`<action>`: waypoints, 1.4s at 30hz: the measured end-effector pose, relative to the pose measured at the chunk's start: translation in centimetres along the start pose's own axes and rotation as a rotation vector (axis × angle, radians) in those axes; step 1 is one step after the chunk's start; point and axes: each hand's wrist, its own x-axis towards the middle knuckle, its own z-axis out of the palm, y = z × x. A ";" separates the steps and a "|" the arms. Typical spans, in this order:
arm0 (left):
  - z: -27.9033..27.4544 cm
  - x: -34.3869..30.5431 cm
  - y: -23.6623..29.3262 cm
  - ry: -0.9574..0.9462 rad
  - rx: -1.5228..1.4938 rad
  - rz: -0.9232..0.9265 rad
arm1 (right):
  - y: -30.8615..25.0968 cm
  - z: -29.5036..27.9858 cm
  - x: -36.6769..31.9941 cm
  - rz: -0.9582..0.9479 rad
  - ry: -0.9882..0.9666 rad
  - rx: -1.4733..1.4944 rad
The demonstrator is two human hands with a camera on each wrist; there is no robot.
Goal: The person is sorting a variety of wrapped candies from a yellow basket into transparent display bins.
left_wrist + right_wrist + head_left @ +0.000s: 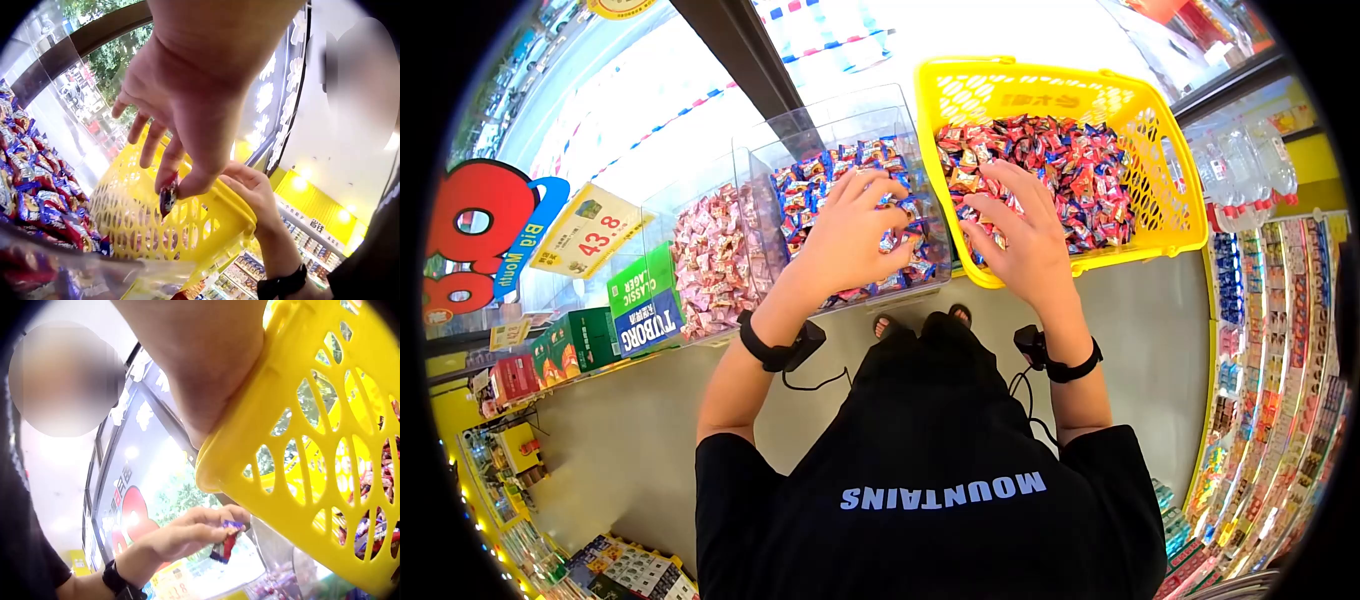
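Note:
My left hand (848,235) is over the clear bin (945,270) of blue-and-red wrapped candies (800,190). In the left wrist view, thumb and forefinger of the left hand (187,106) pinch one wrapped candy (168,195), the other fingers loosely spread. That candy (226,544) also shows in the right wrist view. My right hand (1025,240) is over the left side of the yellow basket (1165,255), fingers bent and apart above red and blue candies (1090,190). Nothing shows clearly in its grasp; the basket wall hides its fingertips in the right wrist view.
Left of the bin are pink wrapped candies (718,245), a green-and-blue beer box (645,300) and a price sign (590,232). Bottles (1240,165) and curved shelves (1270,340) stand at the right. Windows rise behind the bins.

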 end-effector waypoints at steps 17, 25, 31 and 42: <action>3.8 -0.5 0.1 -0.343 0.097 -0.046 | 0.3 -0.2 0.3 -0.089 0.014 -0.014; 1.3 -1.6 0.6 -0.143 0.084 -0.082 | -0.2 -0.1 0.4 -0.068 0.043 -0.009; 1.1 -0.6 2.5 0.039 0.038 -0.054 | -0.1 -0.2 0.4 -0.062 0.037 -0.021; 1.1 1.7 4.8 0.256 0.023 -0.084 | 0.0 -0.1 0.3 -0.037 0.040 0.040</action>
